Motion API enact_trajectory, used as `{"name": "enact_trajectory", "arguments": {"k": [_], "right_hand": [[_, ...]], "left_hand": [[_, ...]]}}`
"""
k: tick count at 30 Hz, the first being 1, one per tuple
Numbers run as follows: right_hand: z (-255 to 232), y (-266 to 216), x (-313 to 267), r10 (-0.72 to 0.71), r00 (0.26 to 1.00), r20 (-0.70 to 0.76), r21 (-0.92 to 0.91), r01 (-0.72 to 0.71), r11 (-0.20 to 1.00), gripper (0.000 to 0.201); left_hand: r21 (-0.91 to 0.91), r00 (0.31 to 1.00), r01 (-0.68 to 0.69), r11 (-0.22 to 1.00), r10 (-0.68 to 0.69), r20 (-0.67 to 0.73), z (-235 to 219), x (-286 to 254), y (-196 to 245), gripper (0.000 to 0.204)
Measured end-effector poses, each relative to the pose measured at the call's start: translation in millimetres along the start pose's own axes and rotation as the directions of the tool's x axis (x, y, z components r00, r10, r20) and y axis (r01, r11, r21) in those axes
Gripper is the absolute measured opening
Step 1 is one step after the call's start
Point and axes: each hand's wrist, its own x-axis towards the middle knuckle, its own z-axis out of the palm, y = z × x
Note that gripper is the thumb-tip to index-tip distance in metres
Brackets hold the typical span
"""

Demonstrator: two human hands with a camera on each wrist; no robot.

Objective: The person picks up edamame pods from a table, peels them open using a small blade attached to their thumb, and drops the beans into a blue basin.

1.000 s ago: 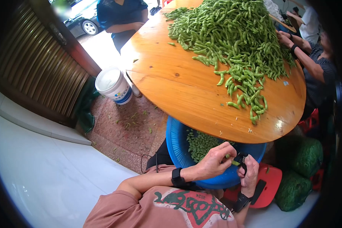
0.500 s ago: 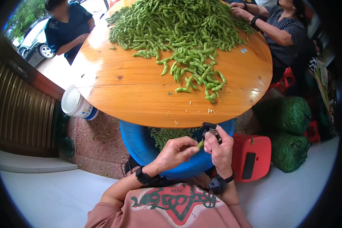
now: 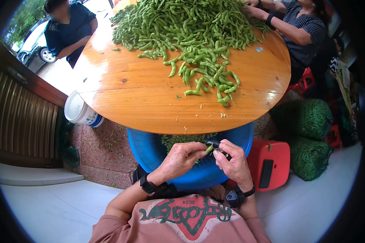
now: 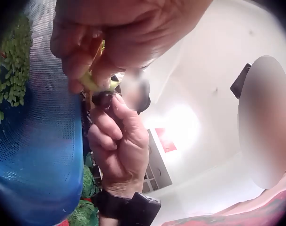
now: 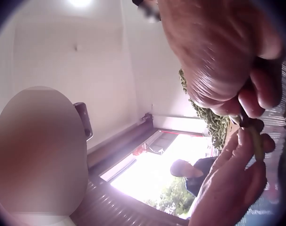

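Note:
My left hand (image 3: pixel 178 162) pinches a green soybean pod (image 3: pixel 209 148) between thumb and fingertips. Opposite it, my right hand (image 3: pixel 236 165) grips a small dark tool (image 3: pixel 213 143) with a metal part; its exact kind I cannot tell. The tool's dark end meets the pod, as the left wrist view shows with the tool (image 4: pixel 103 99) right at the pod (image 4: pixel 92 84). Both hands hover over a blue plastic basket (image 3: pixel 138 152), where shelled green beans (image 3: pixel 169 141) lie. My curled right fingers cover most of the tool.
A big heap of pods (image 3: pixel 182 28) covers the back of the wooden table (image 3: pixel 142 105), whose front edge overhangs the basket. A red stool (image 3: pixel 283 162) and green net sacks (image 3: pixel 308 119) stand right. A white bucket (image 3: pixel 79 107) is at left. Two people sit around the table.
The head view has swung rightward, so the table and my hands appear further left. My right hand has tilted the tool left, its dark end now over the pod. My left hand keeps its pinch.

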Motion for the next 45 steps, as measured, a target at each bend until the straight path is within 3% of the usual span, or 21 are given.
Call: {"name": "enact_trajectory", "arguments": {"k": [2,4,5,6,7,11,12,13,14,16,17,19,21,26,31,33,36,38,39,40,45], "right_hand": [[-2.6,0.0,1.7,-0.033,0.999,0.017,-0.043,0.034,0.998,0.009],[-6.5,-1.4,1.5,0.103,0.990,0.099,0.180,-0.119,0.976,0.009],[-10.3,1.8,0.5,0.103,0.990,0.098,0.181,-0.119,0.976,0.009],[-14.6,7.0,-0.6,0.169,0.967,0.192,0.382,-0.233,0.894,0.009],[-16.4,10.1,-1.3,0.211,0.931,0.298,0.551,-0.348,0.759,0.010],[-9.7,7.3,-1.0,0.237,0.922,0.307,0.659,-0.386,0.646,0.011],[-6.1,4.9,-0.3,0.272,0.938,0.214,0.561,-0.346,0.752,0.010],[-1.7,3.5,0.0,0.290,0.950,0.117,0.447,-0.311,0.839,0.009],[3.3,5.7,-0.1,0.290,0.949,0.121,0.448,-0.313,0.837,0.009],[12.4,9.7,1.9,0.030,0.996,-0.078,0.047,-0.026,0.999,0.006],[14.6,4.6,2.4,-0.005,0.993,-0.119,-0.028,0.001,1.000,0.006],[13.6,4.0,3.8,0.008,0.994,-0.110,0.001,-0.008,1.000,0.007],[10.7,4.0,4.4,0.025,0.994,-0.103,0.031,-0.022,0.999,0.008],[6.1,-2.5,10.3,0.272,0.962,-0.031,0.323,-0.248,0.913,0.015],[22.1,5.9,15.2,0.127,0.989,-0.069,0.235,-0.107,0.966,0.010],[22.1,5.7,14.2,0.133,0.989,-0.072,0.246,-0.111,0.963,0.009],[20.8,6.3,15.5,0.138,0.987,-0.086,0.237,-0.114,0.965,0.010],[20.7,6.8,18.6,0.140,0.985,-0.098,0.217,-0.116,0.969,0.012],[22.0,6.1,22.4,-0.106,0.981,-0.165,-0.102,0.090,0.991,0.017],[24.5,5.5,24.3,-0.353,0.923,-0.151,-0.417,0.265,0.870,0.022],[39.7,6.9,20.2,-0.456,0.880,-0.132,-0.519,0.331,0.788,0.018]], "left_hand": [[0.037,0.999,-0.052,0.998,0.052,-0.005,-1.5,-0.7,-4.2,0.016],[0.053,0.998,-0.030,0.998,0.028,0.051,-5.4,0.5,-2.5,0.015],[0.053,0.998,-0.030,0.998,0.028,0.052,-9.3,1.7,-2.0,0.015],[-0.175,0.955,0.223,0.959,-0.179,0.235,-14.6,3.1,-1.8,0.015],[-0.336,0.836,0.486,0.807,-0.317,0.447,-17.5,4.1,-1.9,0.016],[-0.498,0.831,0.504,0.706,-0.240,0.502,-17.4,5.3,-2.0,0.018],[-0.500,0.833,0.502,0.706,-0.241,0.497,-15.1,5.2,1.0,0.018],[-0.451,0.890,0.410,0.793,-0.239,0.389,-12.2,4.2,5.1,0.018],[-0.382,0.935,0.319,0.868,-0.221,0.278,-10.1,2.6,7.3,0.018],[-0.303,0.958,0.253,0.919,-0.194,0.212,-9.4,4.1,1.9,0.019],[-0.223,0.966,0.226,0.948,-0.189,0.174,-10.1,4.9,2.5,0.019],[-0.140,0.974,0.200,0.970,-0.181,0.138,-12.1,6.6,2.9,0.019],[-0.238,0.967,0.225,0.945,-0.186,0.175,-15.3,6.8,-1.1,0.021],[-0.248,0.947,0.296,0.922,-0.250,0.203,-17.0,4.5,2.2,0.025],[-0.297,0.958,0.275,0.914,-0.235,0.164,-13.0,3.4,-11.5,0.031],[-0.423,0.902,0.413,0.806,-0.296,0.315,-19.3,5.0,-10.8,0.036],[-0.443,0.860,0.476,0.759,-0.298,0.414,-23.2,7.7,-13.2,0.034],[-0.377,0.877,0.442,0.814,-0.304,0.373,-19.8,9.2,-13.7,0.035],[-0.305,0.892,0.408,0.860,-0.306,0.332,-18.0,9.9,-13.7,0.037],[-0.305,0.892,0.410,0.860,-0.307,0.332,-16.7,10.3,-13.5,0.037],[-0.386,0.896,0.419,0.822,-0.307,0.321,-12.3,8.4,-20.0,0.043]]}}
